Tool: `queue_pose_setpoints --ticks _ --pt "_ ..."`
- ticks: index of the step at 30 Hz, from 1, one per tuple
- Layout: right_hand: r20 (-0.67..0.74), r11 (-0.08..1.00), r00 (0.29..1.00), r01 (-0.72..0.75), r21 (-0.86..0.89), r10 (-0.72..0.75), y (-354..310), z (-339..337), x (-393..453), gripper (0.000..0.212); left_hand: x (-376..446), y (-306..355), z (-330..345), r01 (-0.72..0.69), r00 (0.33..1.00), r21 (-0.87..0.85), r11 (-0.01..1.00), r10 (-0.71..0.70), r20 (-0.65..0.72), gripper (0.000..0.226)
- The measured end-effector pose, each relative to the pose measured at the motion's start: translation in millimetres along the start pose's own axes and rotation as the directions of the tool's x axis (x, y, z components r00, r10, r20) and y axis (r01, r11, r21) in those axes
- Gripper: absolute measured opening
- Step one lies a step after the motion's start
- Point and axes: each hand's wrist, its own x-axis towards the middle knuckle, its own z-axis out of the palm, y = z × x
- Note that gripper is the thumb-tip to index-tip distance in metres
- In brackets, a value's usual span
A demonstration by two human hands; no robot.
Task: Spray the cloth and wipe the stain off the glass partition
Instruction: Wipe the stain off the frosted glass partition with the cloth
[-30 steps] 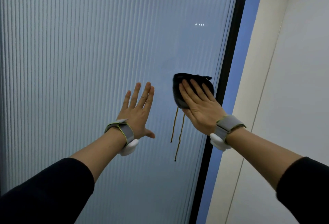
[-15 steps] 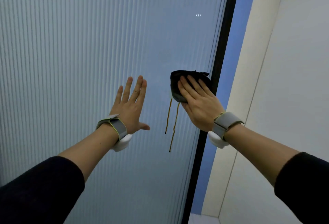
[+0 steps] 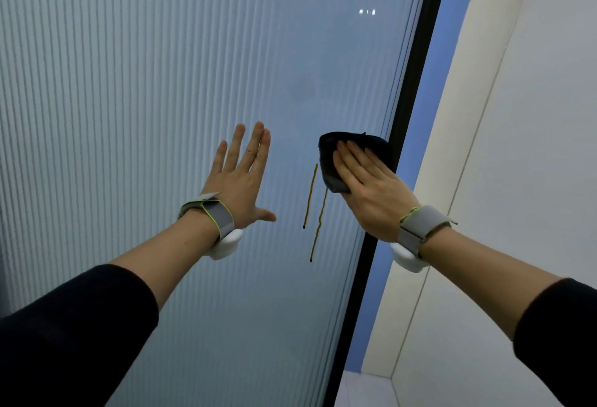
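Right hand (image 3: 371,190) is flat, fingers together and stretched out, pressing a dark cloth (image 3: 336,161) against the glass partition (image 3: 161,83), with the cloth bunched under the fingers and palm and poking out above and to the left of them. Left hand (image 3: 240,180) is up beside it, palm to the ribbed glass, fingers spread and thumb out, holding nothing; whether it actually touches the pane I cannot tell. Between the two hands run two thin yellow-brown streaks, the stain (image 3: 311,196), trailing down the glass from just under the cloth's lower edge. Each wrist carries a grey strap (image 3: 420,225) with a white unit under it, and dark sleeves are pushed up both forearms. Just right of the cloth sits the black frame (image 3: 416,61) of the partition, then a blue strip and a pale wall (image 3: 533,116).
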Motion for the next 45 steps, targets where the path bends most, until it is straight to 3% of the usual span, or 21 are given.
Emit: queue_pose_setpoints --ticks 6,10,19,28,37,45 --pt "0.028 0.995 0.996 0.078 0.065 -0.08 -39 4 40 0.06 1 3 3 0.004 1.0 0.005 1.0 -0.004 -0.011 0.152" --pt "0.037 0.992 0.993 0.11 0.058 -0.112 -20 3 24 0.059 -3 1 2 0.016 1.0 0.007 1.0 -0.016 -0.007 0.149" --pt "0.11 1.0 0.994 0.023 0.008 -0.024 -6 -5 -3 0.059 -9 2 -4 0.019 0.999 0.037 0.999 -0.021 0.04 0.143" --pt "0.148 0.997 0.989 -0.014 0.075 0.003 -10 -7 -3 0.059 -26 1 -1 0.009 0.996 0.106 0.994 -0.018 0.087 0.141" --pt "0.095 0.996 0.993 0.067 0.052 -0.072 -30 3 8 0.059 -36 14 21 0.031 0.995 0.064 0.997 -0.036 0.089 0.15" --pt "0.18 0.977 0.96 0.213 0.033 -0.215 -26 18 -15 0.059 -37 9 21 0.036 0.996 0.037 0.999 -0.039 0.079 0.15"
